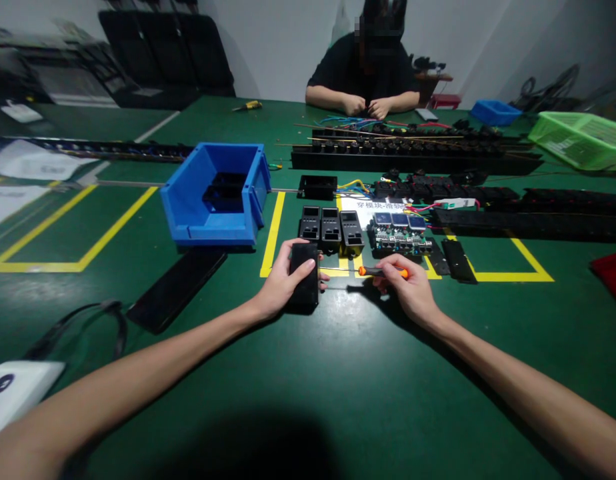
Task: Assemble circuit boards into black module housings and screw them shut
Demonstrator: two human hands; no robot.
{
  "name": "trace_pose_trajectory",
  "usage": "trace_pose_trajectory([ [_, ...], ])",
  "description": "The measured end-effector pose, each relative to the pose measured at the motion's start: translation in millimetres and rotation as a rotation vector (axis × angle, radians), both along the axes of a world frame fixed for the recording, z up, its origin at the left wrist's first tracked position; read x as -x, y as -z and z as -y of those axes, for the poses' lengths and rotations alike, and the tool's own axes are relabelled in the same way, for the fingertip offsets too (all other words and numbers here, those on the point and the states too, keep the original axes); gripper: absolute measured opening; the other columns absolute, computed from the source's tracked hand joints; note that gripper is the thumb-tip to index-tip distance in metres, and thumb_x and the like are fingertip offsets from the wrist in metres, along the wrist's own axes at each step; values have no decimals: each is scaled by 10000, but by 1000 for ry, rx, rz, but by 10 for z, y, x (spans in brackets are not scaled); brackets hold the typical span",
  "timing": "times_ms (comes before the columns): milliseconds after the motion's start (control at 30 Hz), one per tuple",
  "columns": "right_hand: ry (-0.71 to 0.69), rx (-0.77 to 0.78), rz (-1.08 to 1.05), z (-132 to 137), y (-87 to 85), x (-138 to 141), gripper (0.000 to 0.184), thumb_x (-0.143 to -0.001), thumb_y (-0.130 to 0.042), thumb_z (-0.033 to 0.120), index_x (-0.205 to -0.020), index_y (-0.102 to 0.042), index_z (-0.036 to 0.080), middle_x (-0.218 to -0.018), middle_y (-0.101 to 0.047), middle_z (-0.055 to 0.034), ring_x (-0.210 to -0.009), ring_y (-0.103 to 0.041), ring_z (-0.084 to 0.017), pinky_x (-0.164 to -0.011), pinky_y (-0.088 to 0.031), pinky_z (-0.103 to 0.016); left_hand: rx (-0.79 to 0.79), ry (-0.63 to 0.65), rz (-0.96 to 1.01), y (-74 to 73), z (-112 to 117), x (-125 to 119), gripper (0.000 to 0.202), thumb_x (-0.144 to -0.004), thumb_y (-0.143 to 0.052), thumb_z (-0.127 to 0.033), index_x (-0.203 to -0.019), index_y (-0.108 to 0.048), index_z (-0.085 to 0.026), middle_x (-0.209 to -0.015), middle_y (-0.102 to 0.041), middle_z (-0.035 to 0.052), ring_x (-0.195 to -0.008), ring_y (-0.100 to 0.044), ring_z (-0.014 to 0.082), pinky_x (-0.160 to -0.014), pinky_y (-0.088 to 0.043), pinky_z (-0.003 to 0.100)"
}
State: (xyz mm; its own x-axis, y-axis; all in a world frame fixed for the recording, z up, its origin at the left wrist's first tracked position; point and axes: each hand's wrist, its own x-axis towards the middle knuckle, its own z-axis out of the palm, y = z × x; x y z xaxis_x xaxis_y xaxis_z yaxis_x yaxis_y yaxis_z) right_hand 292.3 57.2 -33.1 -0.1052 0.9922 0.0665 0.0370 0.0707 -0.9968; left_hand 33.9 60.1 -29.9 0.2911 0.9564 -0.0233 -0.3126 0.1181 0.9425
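My left hand is wrapped round a black plastic housing, held upright just above the green table. In my right hand is a screwdriver with an orange and black handle. Its thin shaft points left and its tip meets or nearly meets the housing's right side; I cannot tell if they touch. Just beyond stand three black module cases in a row. To their right lie green circuit boards with small screens, and flat black cover plates beside them.
A blue bin with black parts stands left, a black phone before it. A white device with a cable sits near left. Long black rails with wires lie beyond. Across the table sits a person; a green basket is far right.
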Motion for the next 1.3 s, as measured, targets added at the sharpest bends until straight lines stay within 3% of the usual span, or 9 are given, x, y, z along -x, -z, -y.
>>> trace_pose_trajectory([
  [200, 138, -100, 30, 5, -18, 9, 205, -756, -791, 334, -859, -654, 222, -737, -683, 14, -635, -652, -125, -589, -548, -251, -5, 15, -18, -12, 5, -10, 498, -839, -687, -370, -1207, -364, -279, -1153, -544, 57, -834, -729, 213, -754, -622, 442],
  [367, 122, -136, -82, -5, 8, 26, 274, -715, -819, 277, -878, -600, 247, -918, -703, 5, -847, -691, -156, -782, -579, -314, 10, 16, -12, -11, 1, -7, 492, -844, -682, -373, -1209, -365, -282, -1165, -544, 63, -853, -731, 228, -751, -625, 441],
  [533, 72, -83, -104, -16, 1, 36, 308, -702, -821, 298, -898, -587, 262, -940, -685, 13, -853, -681, -161, -806, -577, -335, 11, 6, -7, -14, 3, -7, 481, -846, -680, -369, -1203, -369, -279, -1164, -553, 62, -841, -728, 216, -733, -631, 427],
  [633, 41, -60, -29, -15, 0, 34, 249, -757, -777, 352, -930, -624, 259, -905, -690, 7, -788, -671, -149, -742, -572, -305, 12, 2, -7, -13, 2, -5, 488, -848, -673, -379, -1205, -356, -277, -1169, -547, 61, -839, -724, 217, -730, -632, 428],
  [767, 45, 10, 16, -5, 14, 30, 204, -856, -670, 424, -897, -641, 226, -685, -660, 14, -571, -597, -117, -518, -494, -238, 8, -5, -4, -4, 0, -6, 493, -844, -678, -377, -1205, -355, -281, -1162, -543, 53, -829, -724, 212, -735, -629, 440],
  [867, 112, -35, 62, 2, 9, 22, 201, -817, -722, 397, -851, -647, 214, -651, -631, 24, -533, -566, -107, -488, -474, -231, 0, 5, -5, -5, 3, -11, 485, -840, -688, -358, -1195, -368, -274, -1146, -549, 51, -810, -724, 193, -739, -627, 423],
  [1000, 139, -129, 35, -11, -22, 9, 255, -724, -813, 309, -890, -632, 240, -845, -676, 6, -734, -661, -146, -666, -563, -287, 15, 6, 0, -15, 1, -9, 475, -847, -683, -357, -1195, -371, -272, -1156, -548, 57, -805, -723, 186, -745, -626, 427],
  [1100, 122, -168, -22, -46, -31, -7, 290, -687, -835, 256, -873, -612, 247, -905, -677, 3, -852, -667, -166, -803, -567, -335, 23, 2, 6, -17, -7, -3, 464, -856, -673, -353, -1202, -373, -277, -1153, -554, 55, -831, -723, 198, -766, -623, 451],
  [1300, 86, -127, -116, -86, 10, -36, 250, -684, -823, 228, -809, -607, 242, -930, -655, 9, -878, -653, -156, -863, -555, -354, 18, 6, 0, -9, -7, 2, 471, -845, -683, -362, -1203, -389, -279, -1142, -571, 49, -862, -723, 212, -760, -627, 454],
])
